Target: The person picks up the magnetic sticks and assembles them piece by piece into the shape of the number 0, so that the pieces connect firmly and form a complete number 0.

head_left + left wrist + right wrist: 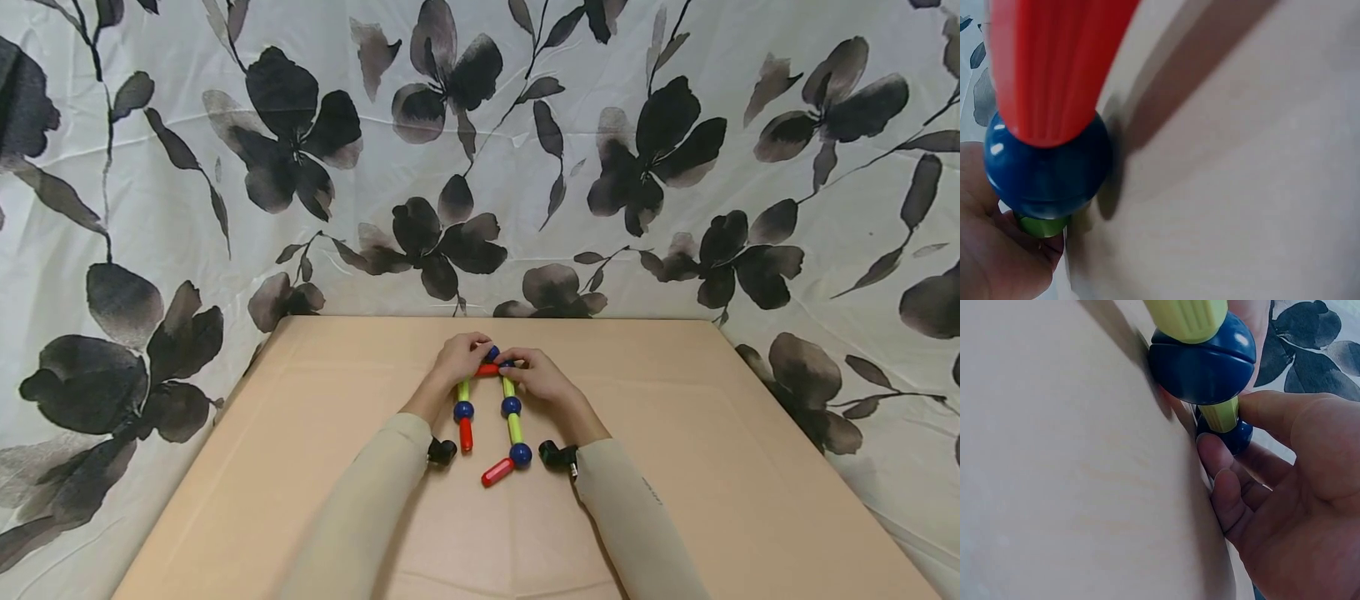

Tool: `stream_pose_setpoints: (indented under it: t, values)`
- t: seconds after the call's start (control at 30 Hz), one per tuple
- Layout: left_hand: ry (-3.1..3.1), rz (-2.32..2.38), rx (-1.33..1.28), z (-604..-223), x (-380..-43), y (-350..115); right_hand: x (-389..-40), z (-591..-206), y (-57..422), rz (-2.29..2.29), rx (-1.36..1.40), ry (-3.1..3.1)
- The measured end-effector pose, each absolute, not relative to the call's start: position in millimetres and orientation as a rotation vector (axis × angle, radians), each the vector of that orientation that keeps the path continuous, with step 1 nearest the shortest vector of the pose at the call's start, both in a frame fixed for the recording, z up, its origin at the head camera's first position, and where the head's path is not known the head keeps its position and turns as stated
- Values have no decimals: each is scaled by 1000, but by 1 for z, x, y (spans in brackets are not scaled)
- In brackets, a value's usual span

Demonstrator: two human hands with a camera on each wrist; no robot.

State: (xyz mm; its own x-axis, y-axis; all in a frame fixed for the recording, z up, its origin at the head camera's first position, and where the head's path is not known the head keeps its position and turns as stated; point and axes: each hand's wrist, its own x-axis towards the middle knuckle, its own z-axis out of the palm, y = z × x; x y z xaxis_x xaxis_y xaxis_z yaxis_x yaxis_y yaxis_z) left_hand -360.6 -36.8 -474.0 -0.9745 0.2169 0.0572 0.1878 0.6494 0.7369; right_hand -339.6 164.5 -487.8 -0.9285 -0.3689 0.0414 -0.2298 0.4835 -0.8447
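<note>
A toy chain of building rods and blue balls lies between the two hands, bent like an arch. My left hand (459, 360) grips its far left corner, fingers curled over the top of a yellow-green rod (463, 391). Close by its fingertips is a blue ball (492, 353). My right hand (537, 377) pinches the far right corner, thumb against a short yellow-green rod (1219, 415) and fingers at the blue ball (1244, 439) beyond. A red rod (487, 370) spans the two corners. The left corner joint is hidden under the left hand.
The left leg runs through a blue ball (463, 410) to a red rod (466, 435). The right leg ends at a blue ball (521, 454) with a red rod (497, 472) angled left. A flower-print cloth (525, 167) hangs behind the tan table (337, 367).
</note>
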Motion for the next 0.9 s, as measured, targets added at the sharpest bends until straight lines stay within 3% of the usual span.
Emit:
stream_pose_setpoints:
  t: [0.9]
  values:
    - [2878,959,356,-473,-362,-31,-338,-487,165,-1427,-586,2579]
